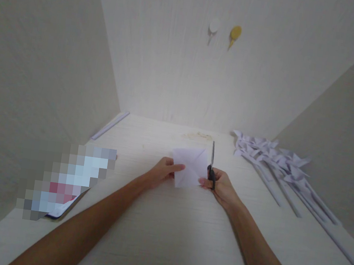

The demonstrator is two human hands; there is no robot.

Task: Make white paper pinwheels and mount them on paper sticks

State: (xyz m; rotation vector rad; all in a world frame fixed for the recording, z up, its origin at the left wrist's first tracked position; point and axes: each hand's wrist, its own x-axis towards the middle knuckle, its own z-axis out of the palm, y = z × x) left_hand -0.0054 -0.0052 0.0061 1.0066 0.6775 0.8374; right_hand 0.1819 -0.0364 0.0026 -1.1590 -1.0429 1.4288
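A small square of white paper [190, 162] with diagonal crease lines is held up above the table between both hands. My left hand [163, 172] pinches its left edge, thumb on top of the sheet. My right hand [220, 185] grips a pair of scissors [211, 172] with black handles, the blades pointing away from me. The thumb of that hand also touches the lower right corner of the paper. The scissor blades stand beside the paper's right edge, apart from it.
Several white paper pinwheels [268, 155] on paper sticks lie piled along the right wall. A rolled paper stick [110, 126] rests at the far left. In front of it lies a phone [66, 207], mostly blurred out. Two hooks, one white [214, 25], one yellow [235, 32], hang on the back wall.
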